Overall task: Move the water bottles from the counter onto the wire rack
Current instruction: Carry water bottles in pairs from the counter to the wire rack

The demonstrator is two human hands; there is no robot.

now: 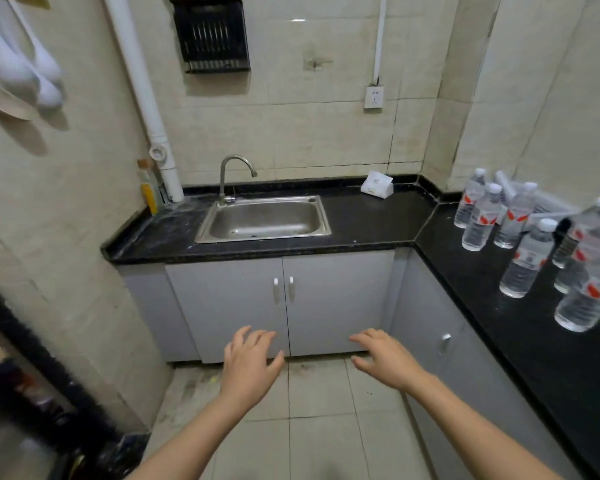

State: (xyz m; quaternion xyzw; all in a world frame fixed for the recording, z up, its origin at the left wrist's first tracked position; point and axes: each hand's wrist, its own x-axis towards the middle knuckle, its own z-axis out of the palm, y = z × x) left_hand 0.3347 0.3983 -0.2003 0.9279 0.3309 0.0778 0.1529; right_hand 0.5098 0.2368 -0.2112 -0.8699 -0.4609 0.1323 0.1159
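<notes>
Several clear water bottles (525, 259) with white caps and red-marked labels stand upright on the black counter (368, 220) along its right-hand run. A black wire rack (211, 34) hangs on the tiled back wall above the sink. My left hand (248, 363) and my right hand (383, 356) are stretched out in front of me over the floor, fingers spread and relaxed, holding nothing. Both hands are well below and to the left of the bottles.
A steel sink (264, 220) with a tap sits in the counter's middle. A white packet (377, 184) lies at the back corner, a yellow bottle (148, 188) stands by the white pipe. Grey cabinet doors (284, 299) face me. White ladles (25, 77) hang on the left wall.
</notes>
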